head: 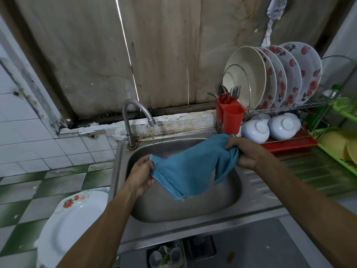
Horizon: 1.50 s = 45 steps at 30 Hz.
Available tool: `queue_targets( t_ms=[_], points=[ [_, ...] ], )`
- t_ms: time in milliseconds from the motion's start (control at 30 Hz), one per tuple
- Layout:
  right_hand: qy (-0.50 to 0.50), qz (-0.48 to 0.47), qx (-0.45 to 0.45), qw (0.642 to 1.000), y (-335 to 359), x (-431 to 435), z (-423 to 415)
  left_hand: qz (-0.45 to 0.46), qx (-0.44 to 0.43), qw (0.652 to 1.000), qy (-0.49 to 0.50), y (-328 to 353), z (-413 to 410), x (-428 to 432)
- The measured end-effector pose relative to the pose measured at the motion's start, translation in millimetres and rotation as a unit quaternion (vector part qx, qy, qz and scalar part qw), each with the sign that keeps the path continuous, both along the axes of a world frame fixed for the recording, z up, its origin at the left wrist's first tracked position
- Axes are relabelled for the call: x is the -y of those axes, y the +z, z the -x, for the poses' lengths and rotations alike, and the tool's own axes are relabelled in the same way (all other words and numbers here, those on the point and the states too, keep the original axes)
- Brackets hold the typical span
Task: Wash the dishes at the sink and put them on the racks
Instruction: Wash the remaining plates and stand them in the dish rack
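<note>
Left hand point(142, 174) pinching one corner of a blue cloth point(189, 171), right hand point(245, 153) closed round its bunched far end.
Cloth is held stretched over the sink point(222, 202), just in front of the running tap point(127, 122), presumably so that drips are caught by the basin. Plates point(270, 78), cream and red-flowered, are stood on edge in the rack point(313, 103) at far right; white bowls point(255, 130) are stacked upside down beneath, likely for draining. One flowered plate point(73, 229) is left outside, near left.

Person shows as 2 arms only: L hand point(142, 176) & R hand point(245, 153) both bare, forearms bare as far as visible; R forearm looks broader, nearer cam
</note>
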State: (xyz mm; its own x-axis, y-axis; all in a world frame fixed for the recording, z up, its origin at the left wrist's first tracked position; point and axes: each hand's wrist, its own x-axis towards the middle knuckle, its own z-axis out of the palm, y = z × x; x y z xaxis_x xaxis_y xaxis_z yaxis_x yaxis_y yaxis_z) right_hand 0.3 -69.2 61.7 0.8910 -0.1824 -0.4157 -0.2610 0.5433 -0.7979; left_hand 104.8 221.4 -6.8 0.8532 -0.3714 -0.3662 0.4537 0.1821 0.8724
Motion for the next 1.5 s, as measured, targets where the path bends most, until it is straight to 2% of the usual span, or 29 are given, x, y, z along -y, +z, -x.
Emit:
queue_targets(
  t_ms=[100, 133, 167, 233, 267, 333, 433, 500, 567, 600, 667, 700, 733, 767, 833, 933, 1000, 1067, 1133, 1200, 1233, 1333, 1433, 1500],
  points=[
    [0.025, 0.116, -0.072, 0.99, 4, -4, -3, 0.047, -0.007, 0.999, -0.004, 5, 1, -7],
    [0.052, 0.18, -0.09, 0.978, 6, -5, -4, 0.019, 0.014, 0.999, -0.027, 7, 0, -8],
    [0.076, 0.252, -0.101, 0.959, 7, -5, -4, -0.043, 0.054, 0.996, -0.052, 10, 0, -8],
    [0.079, 0.392, -0.108, 0.91, 7, -3, -5, -0.187, 0.148, 0.968, -0.071, 12, 1, -10],
    [0.065, 0.42, -0.103, 0.899, 7, -1, -6, -0.225, 0.184, 0.954, -0.07, 13, 1, -11],
    [0.037, 0.412, -0.1, 0.905, 2, 6, -7, -0.262, 0.22, 0.939, -0.044, 12, -5, -19],
    [0.003, 0.463, -0.092, 0.882, -1, 10, -2, -0.318, 0.236, 0.918, 0.002, 13, -19, -33],
    [-0.02, 0.51, -0.07, 0.857, -5, 14, -2, -0.302, 0.236, 0.924, 0.012, 15, -24, -39],
    [-0.012, 0.545, -0.064, 0.836, -6, 16, -2, -0.247, 0.206, 0.947, 0.016, 22, -25, -40],
    [-0.006, 0.526, -0.07, 0.848, -5, 17, -3, -0.233, 0.199, 0.952, 0.0, 27, -26, -40],
    [0.02, 0.431, -0.075, 0.899, -2, 19, -1, -0.245, 0.197, 0.945, -0.093, 38, -24, -42],
    [0.052, 0.405, -0.063, 0.911, 1, 20, 2, -0.254, 0.186, 0.936, -0.157, 44, -24, -45],
    [0.099, 0.412, -0.047, 0.905, 4, 23, 5, -0.271, 0.171, 0.922, -0.216, 48, -26, -48],
    [0.159, 0.453, -0.034, 0.877, 7, 27, 9, -0.3, 0.172, 0.901, -0.261, 51, -28, -52],
    [0.257, 0.572, -0.034, 0.778, 6, 37, 11, -0.368, 0.225, 0.853, -0.294, 55, -31, -55],
    [0.276, 0.713, -0.016, 0.645, -3, 41, 4, -0.434, 0.286, 0.813, -0.264, 57, -33, -53],
    [0.241, 0.766, 0.056, 0.594, -15, 48, -2, -0.419, 0.307, 0.813, -0.264, 57, -31, -53],
    [0.217, 0.767, 0.071, 0.6, -18, 52, -2, -0.375, 0.298, 0.838, -0.262, 58, -27, -55],
    [0.206, 0.719, 0.009, 0.664, -18, 50, 2, -0.329, 0.243, 0.881, -0.237, 60, -24, -56],
    [0.172, 0.637, -0.036, 0.75, -21, 38, 1, -0.316, 0.196, 0.907, -0.197, 60, -22, -49],
    [0.151, 0.605, -0.051, 0.78, -18, 27, 2, -0.32, 0.181, 0.912, -0.184, 59, -19, -41],
    [0.129, 0.559, -0.06, 0.817, -11, -12, -5, -0.322, 0.137, 0.918, -0.188, 57, -4, -14],
    [0.186, 0.456, -0.056, 0.868, 0, -54, -9, -0.282, 0.117, 0.925, -0.228, 59, 11, 14],
    [0.241, 0.392, -0.026, 0.887, 8, -81, -9, -0.261, 0.122, 0.924, -0.252, 64, 21, 28]
  ],
)
